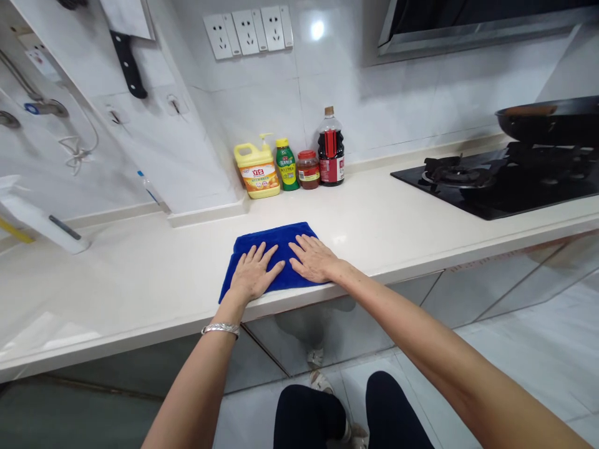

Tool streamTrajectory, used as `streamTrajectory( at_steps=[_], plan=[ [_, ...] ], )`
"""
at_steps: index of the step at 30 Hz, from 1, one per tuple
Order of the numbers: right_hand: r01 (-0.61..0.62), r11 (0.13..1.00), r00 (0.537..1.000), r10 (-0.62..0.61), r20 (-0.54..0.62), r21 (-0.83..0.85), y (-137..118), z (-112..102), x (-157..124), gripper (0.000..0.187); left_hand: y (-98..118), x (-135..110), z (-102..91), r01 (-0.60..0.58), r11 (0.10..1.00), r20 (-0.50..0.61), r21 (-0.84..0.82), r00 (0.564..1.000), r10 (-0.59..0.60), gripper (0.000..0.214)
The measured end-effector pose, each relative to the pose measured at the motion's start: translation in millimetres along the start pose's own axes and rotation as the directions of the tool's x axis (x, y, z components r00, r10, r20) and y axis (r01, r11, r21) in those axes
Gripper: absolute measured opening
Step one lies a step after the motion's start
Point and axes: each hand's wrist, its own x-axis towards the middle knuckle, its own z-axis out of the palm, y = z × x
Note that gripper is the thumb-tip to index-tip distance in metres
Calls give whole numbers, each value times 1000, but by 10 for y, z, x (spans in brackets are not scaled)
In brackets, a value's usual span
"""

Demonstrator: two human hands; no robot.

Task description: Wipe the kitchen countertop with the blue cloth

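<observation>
A blue cloth [281, 237] lies folded on the pale countertop [374, 218], close to the front edge. My left hand [254, 272] rests flat on the left part of the cloth, fingers spread. On the right part, my right hand [312, 257] also presses flat with its fingers stretched out. Neither hand grips anything. The palms hide some of the cloth's front half.
Behind the cloth stand a yellow detergent jug [257, 171], a green bottle [287, 165], a red-lidded jar [308, 169] and a dark sauce bottle [331, 149]. A gas stove [491, 193] with a wok [552, 125] is right. A cleaver [128, 62] hangs at upper left.
</observation>
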Motion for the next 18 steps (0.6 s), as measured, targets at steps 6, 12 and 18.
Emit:
streamTrajectory(
  at_steps=[6, 12, 18],
  plan=[
    [-32, 999, 999, 32, 15, -22, 24, -26, 119, 70, 0, 126, -14, 19, 1000, 15, -10, 1000, -19, 73],
    [-74, 996, 996, 76, 42, -57, 35, -52, 329, 68, -46, 369, -6, 33, 999, 29, -25, 999, -32, 73],
    [-125, 988, 989, 131, 64, -95, 74, -35, 583, 67, -119, 619, -3, 57, 998, 50, -9, 997, -56, 70]
  ],
)
